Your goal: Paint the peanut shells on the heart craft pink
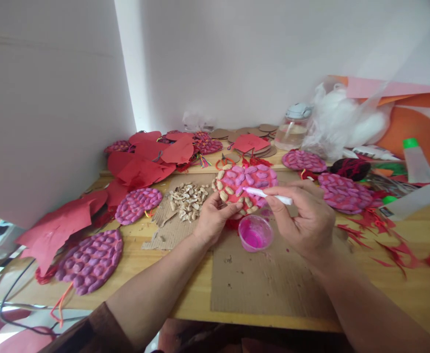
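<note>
My left hand [215,215] grips the lower edge of a red heart-shaped piece [244,186] covered with peanut shells, holding it tilted up above the table. Part of its shells are painted pink, the rest along the left and bottom are bare. My right hand [303,215] holds a white paintbrush [268,194] whose tip touches the shells near the middle of the piece. Just below, between my hands, stands a small clear cup of pink paint [256,233] on a sheet of cardboard [270,284].
A pile of loose peanut shells [187,198] lies on cardboard to the left. Finished pink shell pieces [90,262] [343,193] and red paper cutouts [141,166] lie around the wooden table [402,289]. A jar [294,130], white stuffing [342,122] and a glue bottle [417,159] stand at the back right.
</note>
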The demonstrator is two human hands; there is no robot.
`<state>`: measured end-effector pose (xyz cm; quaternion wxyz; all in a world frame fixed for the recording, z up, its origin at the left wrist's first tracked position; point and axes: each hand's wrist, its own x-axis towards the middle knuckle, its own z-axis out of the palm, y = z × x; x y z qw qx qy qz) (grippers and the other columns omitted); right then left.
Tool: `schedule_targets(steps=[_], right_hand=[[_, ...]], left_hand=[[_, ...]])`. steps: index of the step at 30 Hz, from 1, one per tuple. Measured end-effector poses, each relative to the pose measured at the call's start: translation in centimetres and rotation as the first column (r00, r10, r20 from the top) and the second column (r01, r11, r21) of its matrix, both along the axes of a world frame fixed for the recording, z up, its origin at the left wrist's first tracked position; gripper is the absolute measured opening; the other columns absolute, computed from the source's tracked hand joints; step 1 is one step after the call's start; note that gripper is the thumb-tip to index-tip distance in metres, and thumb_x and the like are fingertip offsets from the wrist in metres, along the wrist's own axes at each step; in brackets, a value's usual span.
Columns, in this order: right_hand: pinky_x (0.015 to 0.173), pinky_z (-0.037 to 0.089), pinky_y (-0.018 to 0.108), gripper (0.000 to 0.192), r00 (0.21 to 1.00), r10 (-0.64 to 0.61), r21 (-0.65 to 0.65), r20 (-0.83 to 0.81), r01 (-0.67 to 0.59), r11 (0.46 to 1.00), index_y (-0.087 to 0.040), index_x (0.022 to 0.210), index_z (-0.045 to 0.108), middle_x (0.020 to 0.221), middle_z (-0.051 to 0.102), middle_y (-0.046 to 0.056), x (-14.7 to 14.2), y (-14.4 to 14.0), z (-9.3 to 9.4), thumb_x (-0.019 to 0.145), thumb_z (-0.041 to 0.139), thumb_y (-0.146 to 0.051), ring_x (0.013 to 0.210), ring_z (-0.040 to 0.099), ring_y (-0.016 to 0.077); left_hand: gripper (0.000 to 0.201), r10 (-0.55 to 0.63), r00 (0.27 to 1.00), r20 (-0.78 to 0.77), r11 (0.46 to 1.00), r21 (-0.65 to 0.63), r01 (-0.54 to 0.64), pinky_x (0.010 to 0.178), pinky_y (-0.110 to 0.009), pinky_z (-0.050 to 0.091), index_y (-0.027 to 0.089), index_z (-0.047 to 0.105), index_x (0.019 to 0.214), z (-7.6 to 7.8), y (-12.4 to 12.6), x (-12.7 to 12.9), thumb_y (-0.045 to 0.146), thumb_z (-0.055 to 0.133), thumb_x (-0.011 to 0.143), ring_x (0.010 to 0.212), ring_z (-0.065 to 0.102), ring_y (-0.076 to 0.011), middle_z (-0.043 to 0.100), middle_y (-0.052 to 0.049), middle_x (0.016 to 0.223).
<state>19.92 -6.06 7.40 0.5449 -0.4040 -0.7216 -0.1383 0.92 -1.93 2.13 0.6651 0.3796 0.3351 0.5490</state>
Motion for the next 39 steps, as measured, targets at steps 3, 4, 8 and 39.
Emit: schedule_targets(steps=[3, 4, 8, 39], right_hand=[[0.08, 0.05, 0.038, 0.005, 1.0, 0.021, 0.009, 0.015, -0.021, 1.0, -0.022, 0.1, 0.077, 0.085, 0.08, 0.001, -0.15, 0.03, -0.02, 0.097, 0.073, -0.021, 0.084, 0.071, 0.0206], [0.08, 0.05, 0.038, 0.006, 1.0, 0.022, 0.003, 0.012, -0.022, 1.0, -0.022, 0.101, 0.077, 0.086, 0.08, 0.001, -0.14, 0.08, -0.02, 0.097, 0.073, -0.021, 0.084, 0.071, 0.0204], [0.077, 0.05, 0.038, 0.007, 0.999, -0.001, -0.024, -0.037, 0.0, 1.0, -0.022, 0.102, 0.078, 0.088, 0.08, 0.002, 0.16, 0.29, -0.05, 0.097, 0.073, -0.022, 0.083, 0.07, 0.02], [0.077, 0.052, 0.039, 0.008, 1.0, -0.012, -0.015, -0.024, 0.012, 1.0, -0.025, 0.104, 0.078, 0.087, 0.08, 0.002, -0.08, 0.11, -0.22, 0.097, 0.074, -0.024, 0.085, 0.073, 0.0217]], left_hand=[[0.058, 0.003, 1.0, 0.025, 1.0, -0.012, -0.003, 0.063, -0.024, 0.062, 0.016, 0.072, 0.102, 0.1, 0.05, -0.04, 0.028, 0.106, 0.057, 0.065, 0.073, -0.0129, 0.08, -0.003, 0.088], [0.058, 0.002, 1.0, 0.031, 1.0, -0.016, -0.001, 0.063, -0.024, 0.062, 0.016, 0.072, 0.102, 0.13, 0.04, -0.04, 0.028, 0.106, 0.056, 0.064, 0.072, -0.0125, 0.08, -0.003, 0.088], [0.057, -0.005, 0.999, 0.045, 0.999, -0.033, 0.007, 0.062, -0.022, 0.062, 0.015, 0.073, 0.102, 0.27, -0.08, 0.03, 0.027, 0.106, 0.057, 0.068, 0.075, -0.0135, 0.081, -0.004, 0.09], [0.055, 0.018, 1.0, 0.009, 1.0, -0.006, -0.018, 0.066, -0.026, 0.062, 0.017, 0.071, 0.101, 0.25, -0.13, 0.08, 0.031, 0.105, 0.059, 0.07, 0.074, -0.0152, 0.08, -0.004, 0.091]])
